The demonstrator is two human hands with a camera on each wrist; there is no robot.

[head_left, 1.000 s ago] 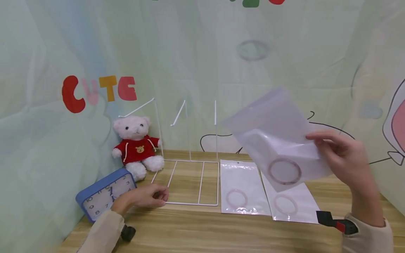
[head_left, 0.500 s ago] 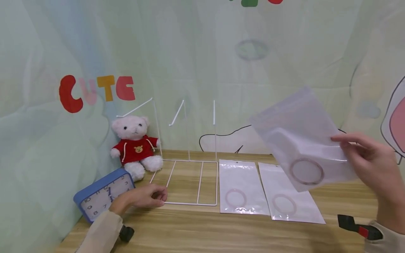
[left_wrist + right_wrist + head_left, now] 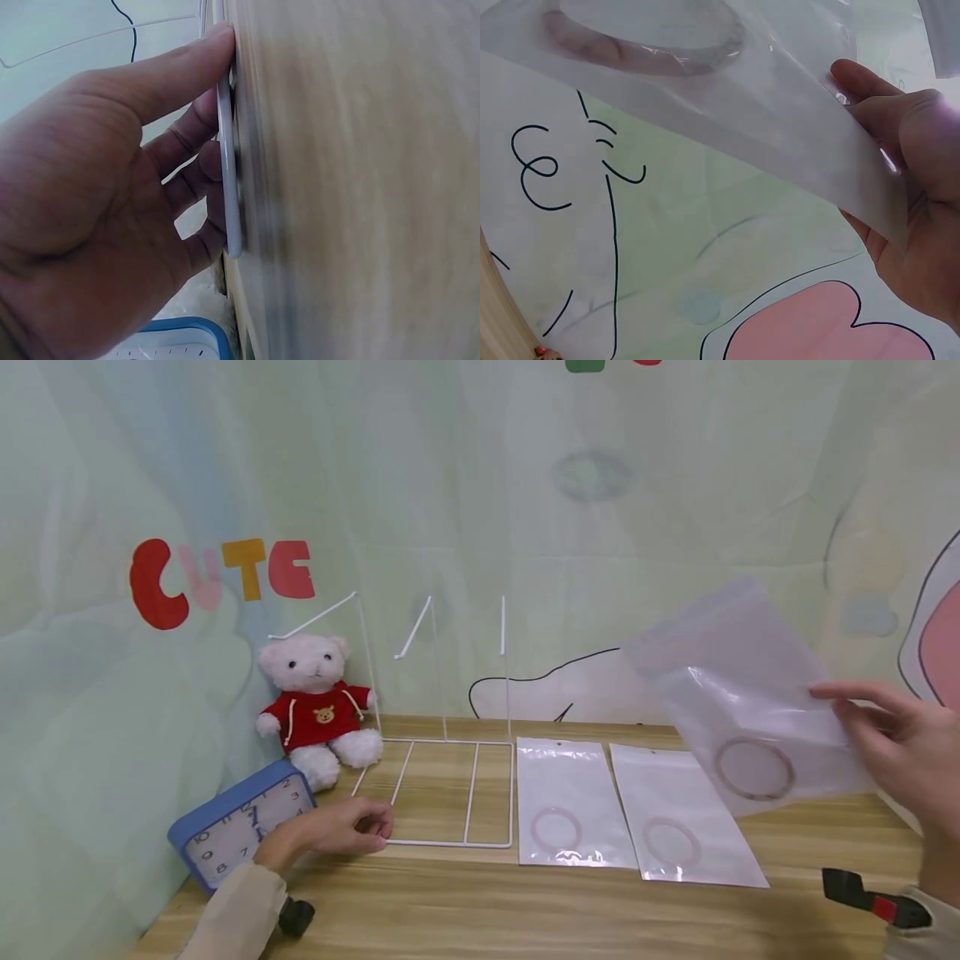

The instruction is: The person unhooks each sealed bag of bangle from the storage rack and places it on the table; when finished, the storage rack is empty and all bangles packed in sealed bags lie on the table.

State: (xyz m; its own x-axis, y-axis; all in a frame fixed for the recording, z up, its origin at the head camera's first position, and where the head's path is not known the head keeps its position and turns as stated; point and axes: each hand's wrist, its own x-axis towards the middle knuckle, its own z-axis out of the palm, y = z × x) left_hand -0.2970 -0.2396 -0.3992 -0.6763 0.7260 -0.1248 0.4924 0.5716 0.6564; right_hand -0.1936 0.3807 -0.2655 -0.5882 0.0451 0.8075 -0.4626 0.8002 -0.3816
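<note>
My right hand [image 3: 903, 747] pinches a clear-fronted zip bag [image 3: 742, 668] by its edge, holding it tilted above the table. Through the plastic shows a pale pinkish bangle [image 3: 753, 797], low in the bag. In the right wrist view the same bangle [image 3: 630, 58] lies near the top, and the thumb and fingers [image 3: 877, 112] grip the bag's side. My left hand [image 3: 337, 827] is at the front left corner of a white wire rack [image 3: 450, 843]. The left wrist view shows its thumb and fingers around the rack's base bar [image 3: 229, 172].
Two similar bags, a left one [image 3: 573, 785] and a right one [image 3: 667, 793], lie on the wooden table [image 3: 525, 918], each with a bangle. A white teddy bear [image 3: 322, 710] and a blue clock [image 3: 243, 822] stand left. Three hook arms top the rack. A printed curtain [image 3: 450, 485] hangs behind.
My right hand has carried the held bag to the right and slightly down, uncovering more of the right bag on the table. My left hand has stayed on the rack.
</note>
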